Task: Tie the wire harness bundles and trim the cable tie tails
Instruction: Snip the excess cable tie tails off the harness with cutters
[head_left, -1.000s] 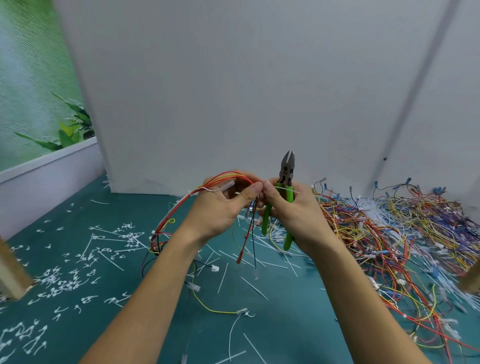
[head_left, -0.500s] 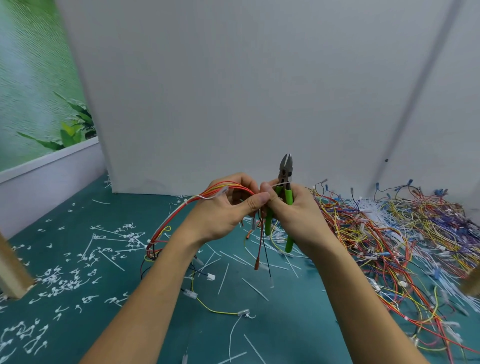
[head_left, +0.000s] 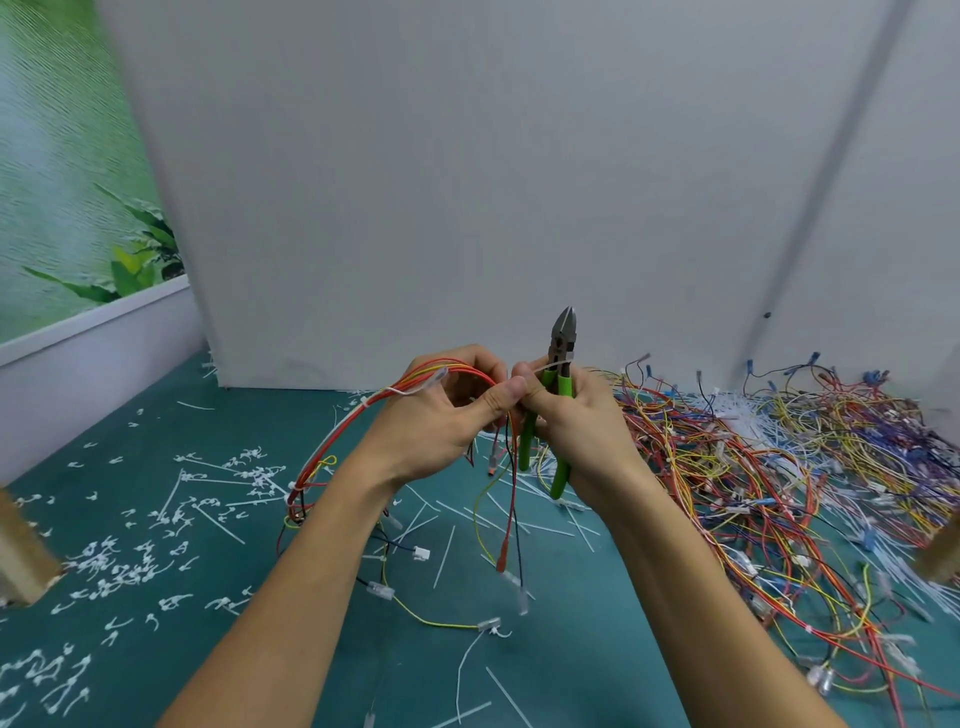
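Left hand (head_left: 436, 421) curled around arched red-and-yellow wire bundle (head_left: 363, 410), right hand (head_left: 576, 421) gripping green-handled cutters (head_left: 558, 395) upright, pinching thin white cable tie (head_left: 545, 368), teal surface (head_left: 571, 649).

**Cam setup: single head view**

One wide-angle cam, worn on the head, facing forward and down. Forearms (head_left: 291, 597) enter from the bottom edge. The left hand (head_left: 441, 421) and right hand (head_left: 576, 415) meet near frame centre, close to the lens. Teal work surface (head_left: 597, 665) fills the lower half, grey panel (head_left: 467, 182) the upper. Wide-angle distortion tilts the panel's vertical edges.
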